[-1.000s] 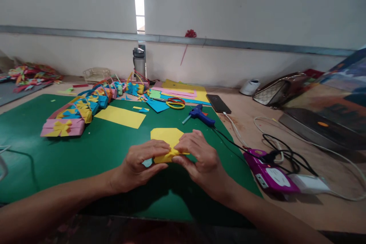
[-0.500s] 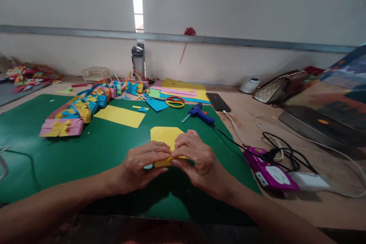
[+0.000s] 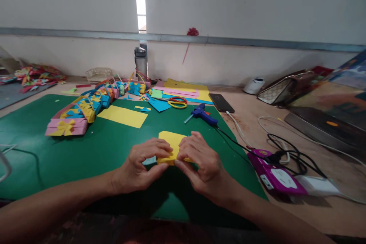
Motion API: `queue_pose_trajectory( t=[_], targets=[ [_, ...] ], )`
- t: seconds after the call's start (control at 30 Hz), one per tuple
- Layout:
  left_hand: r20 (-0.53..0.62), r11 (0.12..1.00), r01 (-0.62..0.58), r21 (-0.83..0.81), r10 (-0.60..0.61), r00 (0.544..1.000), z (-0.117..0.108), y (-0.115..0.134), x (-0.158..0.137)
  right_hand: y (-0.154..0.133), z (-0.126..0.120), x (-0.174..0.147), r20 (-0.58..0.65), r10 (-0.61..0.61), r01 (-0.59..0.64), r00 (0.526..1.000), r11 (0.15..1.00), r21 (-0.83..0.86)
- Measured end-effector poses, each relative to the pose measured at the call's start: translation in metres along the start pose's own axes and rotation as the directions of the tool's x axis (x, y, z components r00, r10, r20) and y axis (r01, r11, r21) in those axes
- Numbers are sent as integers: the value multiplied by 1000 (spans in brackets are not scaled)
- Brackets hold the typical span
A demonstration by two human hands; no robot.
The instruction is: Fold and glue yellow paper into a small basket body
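Between my hands is a sheet of yellow paper (image 3: pixel 171 139), its near edge folded up and its far part standing behind my fingers. My left hand (image 3: pixel 145 162) pinches the folded edge at the left, thumb below and fingers on top. My right hand (image 3: pixel 201 160) grips the same edge from the right, its thumb close to the left thumb. Fingers hide much of the fold. Beyond them a flat yellow paper strip (image 3: pixel 122 116) lies on the green mat (image 3: pixel 114 145).
A blue glue gun (image 3: pixel 203 114) lies behind my right hand, its cord running to a purple power strip (image 3: pixel 276 173). Scissors (image 3: pixel 177 102), coloured paper sheets (image 3: pixel 200 91), a phone (image 3: pixel 221 103) and a bottle (image 3: pixel 140 63) are farther back. Paper baskets (image 3: pixel 67 126) line the left.
The yellow paper's far part tilts and looks shorter now. My fingers have shifted along the folded edge, with the left thumb nearer the right one. The view has turned slightly left.
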State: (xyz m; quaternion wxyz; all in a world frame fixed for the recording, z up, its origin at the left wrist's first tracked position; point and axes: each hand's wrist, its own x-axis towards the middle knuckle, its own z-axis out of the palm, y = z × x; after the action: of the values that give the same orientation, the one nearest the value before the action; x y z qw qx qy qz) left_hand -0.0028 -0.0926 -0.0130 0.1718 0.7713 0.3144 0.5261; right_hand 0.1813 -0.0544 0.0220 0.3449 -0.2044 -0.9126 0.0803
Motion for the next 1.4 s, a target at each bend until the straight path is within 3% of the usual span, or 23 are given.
queue_pose_trajectory(
  t=[0.27, 0.4, 0.57, 0.8, 1.0, 1.23, 1.4],
  targets=[
    [-37, 992, 53, 115, -49, 998, 2, 3, -2, -2, 9, -4, -7, -154, 149, 988, 968, -203],
    [-17, 973, 67, 222, -65, 998, 1, 3, -3, -1, 11, -5, 0, -148, 144, 989, 962, -234],
    [-12, 966, 89, 242, -89, 996, 1, 6, -3, -1, 12, -6, 5, -135, 133, 991, 966, -223],
    [49, 942, 2, 336, -20, 999, 0, 4, -5, -5, 16, -6, 49, -91, 99, 995, 973, -208],
    [94, 938, -25, 347, -8, 996, -3, 5, -3, -4, 16, -4, 70, -144, 157, 987, 954, -256],
    [5, 948, 39, 317, -43, 999, -8, 4, 3, 4, 3, 1, 28, -137, 140, 990, 952, -274],
    [-67, 953, 80, 293, -63, 996, -7, -1, 2, 5, -2, 2, -36, -60, 53, 998, 983, -176]
  ],
)
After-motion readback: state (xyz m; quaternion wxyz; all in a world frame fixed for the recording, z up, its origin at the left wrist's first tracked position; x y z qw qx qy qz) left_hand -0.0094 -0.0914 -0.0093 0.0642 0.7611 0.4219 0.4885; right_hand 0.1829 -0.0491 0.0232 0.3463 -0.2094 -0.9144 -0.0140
